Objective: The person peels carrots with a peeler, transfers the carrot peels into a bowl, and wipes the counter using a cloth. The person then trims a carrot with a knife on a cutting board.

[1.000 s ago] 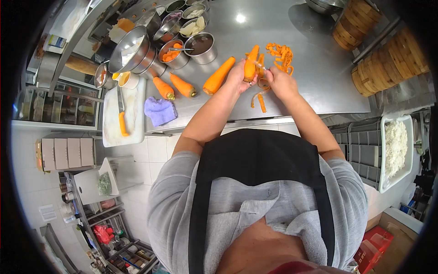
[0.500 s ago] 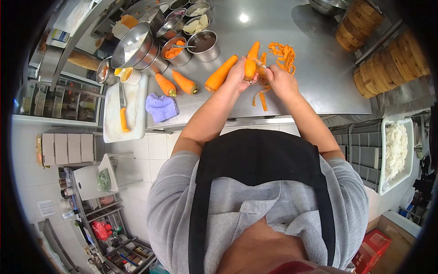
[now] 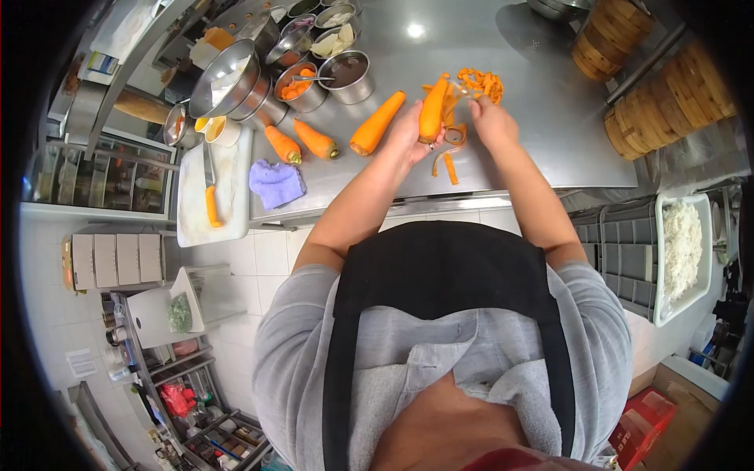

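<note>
A peeled-looking orange carrot (image 3: 431, 116) is gripped in my left hand (image 3: 408, 135), tilted with one end pointing away from me. My right hand (image 3: 496, 125) is closed around a peeler (image 3: 465, 92), whose head is beside the carrot's far end; blur hides whether they touch. Carrot peels (image 3: 481, 83) lie in a heap beyond my right hand, and a long curled strip (image 3: 450, 166) lies below the held carrot. Another whole carrot (image 3: 378, 123) rests on the steel table just left of my left hand.
Two carrots with stem ends (image 3: 316, 140) lie farther left, near a purple cloth (image 3: 276, 185). A yellow-handled knife (image 3: 210, 192) rests on a white cutting board (image 3: 188, 206). Steel containers (image 3: 346, 92) crowd the back left. Bamboo steamers (image 3: 667, 110) stand at right.
My right hand and the peeler have moved right and slightly away from me, toward the carrot's far end. The held carrot has shifted slightly left and nearer.
</note>
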Motion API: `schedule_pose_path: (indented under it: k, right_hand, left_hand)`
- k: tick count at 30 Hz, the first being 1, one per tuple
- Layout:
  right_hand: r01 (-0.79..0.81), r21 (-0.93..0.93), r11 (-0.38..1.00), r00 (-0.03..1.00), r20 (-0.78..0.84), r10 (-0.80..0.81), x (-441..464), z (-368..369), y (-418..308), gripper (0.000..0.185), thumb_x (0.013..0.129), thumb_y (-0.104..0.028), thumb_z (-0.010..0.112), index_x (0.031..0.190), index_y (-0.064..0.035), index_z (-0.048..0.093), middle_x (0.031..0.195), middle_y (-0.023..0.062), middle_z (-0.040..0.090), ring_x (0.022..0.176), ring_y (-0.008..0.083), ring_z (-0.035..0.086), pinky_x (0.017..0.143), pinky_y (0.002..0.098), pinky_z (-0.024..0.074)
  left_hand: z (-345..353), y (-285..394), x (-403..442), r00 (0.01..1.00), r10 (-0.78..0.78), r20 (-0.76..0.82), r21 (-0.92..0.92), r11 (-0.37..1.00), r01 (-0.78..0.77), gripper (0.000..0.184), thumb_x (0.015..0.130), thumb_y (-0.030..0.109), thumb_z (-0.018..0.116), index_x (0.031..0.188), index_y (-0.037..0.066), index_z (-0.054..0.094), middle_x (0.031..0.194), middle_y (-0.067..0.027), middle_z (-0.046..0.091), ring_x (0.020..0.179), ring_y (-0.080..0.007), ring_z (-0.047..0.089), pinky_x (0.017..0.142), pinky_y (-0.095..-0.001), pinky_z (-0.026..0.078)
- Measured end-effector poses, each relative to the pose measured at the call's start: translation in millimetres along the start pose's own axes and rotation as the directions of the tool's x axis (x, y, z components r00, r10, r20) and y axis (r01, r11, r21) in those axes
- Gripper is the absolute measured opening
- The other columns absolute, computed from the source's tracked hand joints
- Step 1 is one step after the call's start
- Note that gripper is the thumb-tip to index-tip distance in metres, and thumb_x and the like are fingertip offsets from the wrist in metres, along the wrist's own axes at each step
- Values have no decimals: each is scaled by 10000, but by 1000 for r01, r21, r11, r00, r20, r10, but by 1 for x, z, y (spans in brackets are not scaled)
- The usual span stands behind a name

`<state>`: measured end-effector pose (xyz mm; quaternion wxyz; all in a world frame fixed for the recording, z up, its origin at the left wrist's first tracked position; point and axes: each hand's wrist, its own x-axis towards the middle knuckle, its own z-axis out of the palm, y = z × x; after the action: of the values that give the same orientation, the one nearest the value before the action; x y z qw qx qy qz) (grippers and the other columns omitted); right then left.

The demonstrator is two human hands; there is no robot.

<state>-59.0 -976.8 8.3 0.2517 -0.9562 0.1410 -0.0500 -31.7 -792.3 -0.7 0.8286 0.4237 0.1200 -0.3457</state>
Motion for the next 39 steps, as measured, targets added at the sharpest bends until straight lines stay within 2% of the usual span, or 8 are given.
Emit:
schedule_pose_path:
  k: [4, 6, 10, 11, 20, 27, 34, 39]
  right_hand:
    - [-94, 156, 983, 995, 45, 88, 9, 7, 14, 393, 951, -407, 448, 1042, -50, 584, 987, 225, 648, 966, 395, 605, 795, 457, 471]
    - [76, 337, 938, 993, 64, -104, -10, 18, 13, 389, 951, -386, 460, 1057, -31, 580, 1010, 241, 636, 981, 404, 594, 811, 446, 465]
    - [81, 219, 972, 974, 189, -124, -55, 5, -15, 396, 945, -418, 437, 1037, -54, 563, 939, 203, 651, 915, 399, 611, 781, 470, 470]
    - [165, 221, 961, 980, 71, -185, -62, 11, -14, 378, 950, -417, 439, 996, -57, 545, 897, 183, 651, 858, 400, 617, 734, 481, 476]
    - [273, -59, 960, 962, 15, -273, -74, -8, -22, 339, 955, -411, 440, 964, -92, 557, 887, 160, 661, 808, 373, 632, 662, 484, 489]
    - [28, -5, 1000, 999, 46, -28, -6, 3, 6, 375, 954, -417, 432, 1045, -89, 591, 941, 190, 659, 906, 378, 621, 782, 475, 476]
    - [180, 88, 980, 981, 57, -186, -60, -13, -13, 358, 942, -424, 446, 978, -95, 581, 873, 175, 666, 837, 372, 638, 705, 483, 490]
    - [264, -5, 964, 962, 70, -263, -68, -7, -13, 346, 946, -432, 444, 971, -111, 569, 799, 164, 661, 748, 376, 638, 650, 488, 491]
  left_hand:
    - [2, -1, -6, 999, -13, 33, -161, 987, 18, 366, 975, 430, 433, 1096, 94, 513, 937, -121, 563, 798, -236, 564, 629, -325, 500]
    - [0, 5, 5, 995, -95, -30, -244, 966, 85, 359, 959, 429, 474, 1089, 100, 530, 957, -112, 561, 833, -240, 555, 687, -360, 496]
    - [-4, 5, 23, 991, -81, -106, -309, 950, 44, 369, 966, 433, 450, 1122, 107, 525, 976, -97, 561, 867, -234, 545, 725, -390, 480]
    - [1, 6, 23, 986, -59, -158, -307, 952, 8, 382, 974, 440, 421, 1135, 109, 523, 993, -95, 558, 874, -232, 540, 731, -398, 477]
    - [12, 5, 36, 983, 5, -184, -326, 943, -66, 412, 1000, 440, 290, 1135, 120, 512, 972, -93, 548, 822, -229, 531, 655, -391, 468]
    - [7, -19, 29, 993, -95, -67, -282, 957, 73, 399, 990, 445, 322, 1108, 114, 512, 914, -106, 549, 759, -240, 524, 598, -348, 455]
    - [3, -1, 31, 986, -110, -122, -336, 940, 63, 372, 994, 440, 345, 1109, 126, 508, 975, -94, 561, 819, -258, 541, 622, -388, 486]
    - [5, -7, 29, 993, -24, -111, -177, 984, 4, 365, 1004, 424, 293, 1139, 151, 494, 1015, -91, 586, 813, -256, 571, 593, -359, 447]
